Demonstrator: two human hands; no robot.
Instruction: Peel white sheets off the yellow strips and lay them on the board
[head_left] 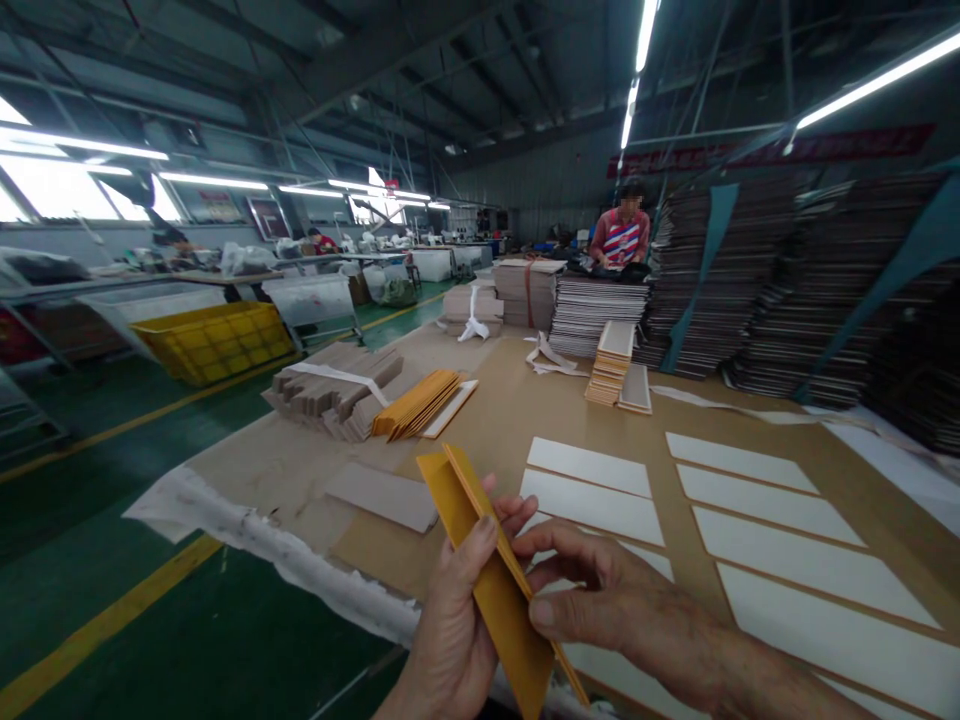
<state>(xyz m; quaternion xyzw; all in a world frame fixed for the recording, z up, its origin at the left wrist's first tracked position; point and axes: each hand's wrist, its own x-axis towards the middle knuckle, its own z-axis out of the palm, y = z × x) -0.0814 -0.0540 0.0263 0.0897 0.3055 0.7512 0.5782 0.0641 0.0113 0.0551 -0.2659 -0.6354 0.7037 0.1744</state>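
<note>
Several yellow-orange strips [504, 610] stand tilted, slightly fanned, between my two hands at the lower middle. My left hand [459, 610] is wrapped round them from the left, with its thumb on the front face. From the right, my right hand [600, 590] pinches the edge of the strips between thumb and fingers. White panels with orange edges [589, 505] lie in a column beneath and beyond my right hand. A second column of white panels [795, 545] lies further right. Behind my left hand is a flat grey board [382, 495].
A pile of orange strips [416, 402] and tied grey boards [330, 390] lie at the table's left. Further back stand a small orange-edged stack [609, 362] and tall dark stacks [727, 280]. A person [621, 235] is behind the stacks. A yellow bin [217, 340] stands on the green floor.
</note>
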